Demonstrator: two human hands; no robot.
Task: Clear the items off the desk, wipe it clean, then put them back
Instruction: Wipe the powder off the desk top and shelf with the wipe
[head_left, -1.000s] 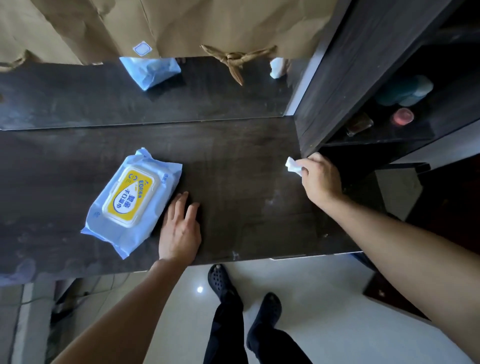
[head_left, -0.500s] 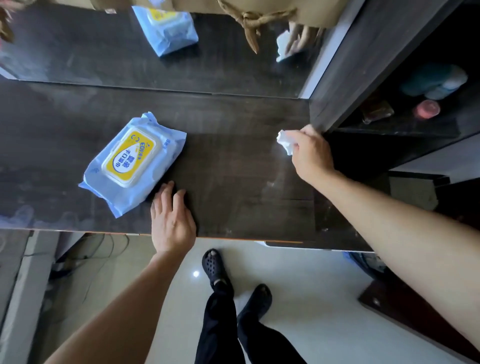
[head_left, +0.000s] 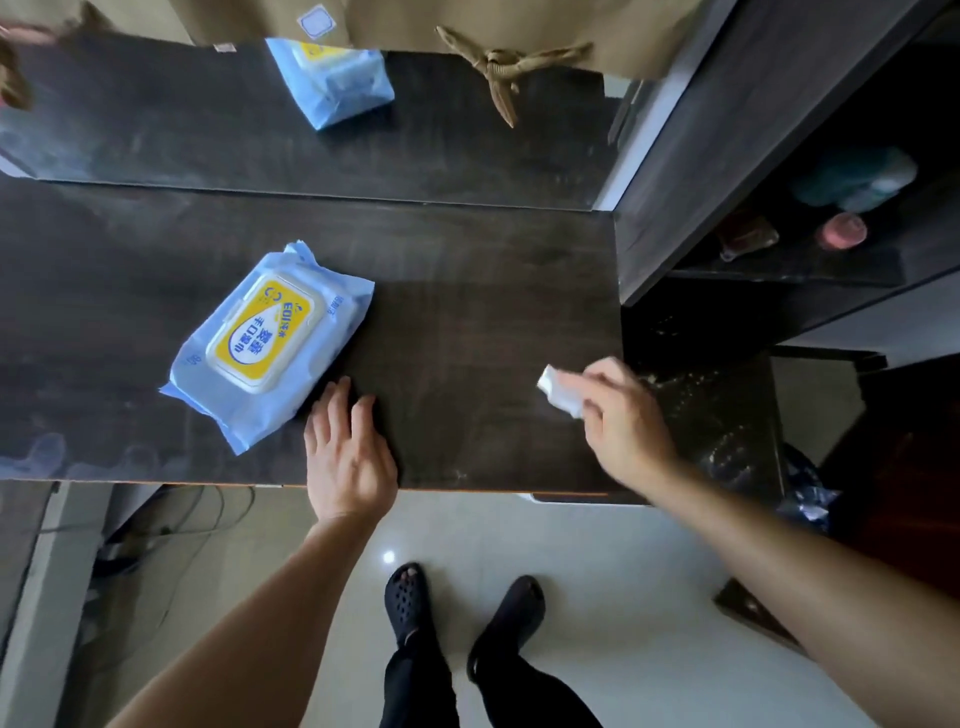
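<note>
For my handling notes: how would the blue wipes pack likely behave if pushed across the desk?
The wipes pack looks soft-sided with crinkled ends, so it probably flexes. Lying flat on the desk, it should slide rather than roll or tip.

Surface: dark wood-grain top with a dull sheen and faint pale smears toward the right end.

Wipes pack: soft pale blue pack, white flip lid with a yellow label, lid closed. It lies flat and skewed diagonally, left of centre on the surface.

White wipe: small wad, blurred, pinched in the right hand. It is down at the surface near the right end, well apart from the pack.
</note>
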